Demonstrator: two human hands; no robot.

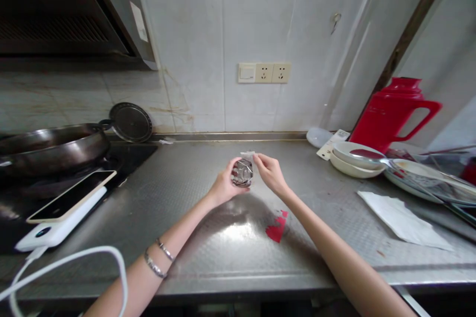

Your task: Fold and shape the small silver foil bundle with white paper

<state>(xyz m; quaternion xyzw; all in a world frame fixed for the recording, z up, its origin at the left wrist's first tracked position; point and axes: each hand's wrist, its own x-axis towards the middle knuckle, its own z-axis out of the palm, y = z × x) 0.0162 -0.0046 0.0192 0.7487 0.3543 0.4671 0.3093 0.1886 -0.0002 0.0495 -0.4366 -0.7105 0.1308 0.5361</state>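
Observation:
My left hand (227,184) is closed around a small, shiny, round glass jar (242,173), its thumb and fingers on the left side and underneath. The jar looks see-through with dark, reddish-brown patches; its contents cannot be made out. At its upper right, my right hand (270,172) pinches a small whitish scrap (248,154) that lies along the jar's top edge. Whether the scrap is still stuck to the jar is too small to tell. A torn piece of red paper (275,232) lies on the steel counter (178,178), below and right of the jar.
To the left are a metal pan (55,148) on the stove, a round dark lid (131,122) against the wall, and a phone (74,195) on a white power bank with a cable. A red thermos (388,114), stacked bowls (355,171) and a white napkin (403,220) are on the right.

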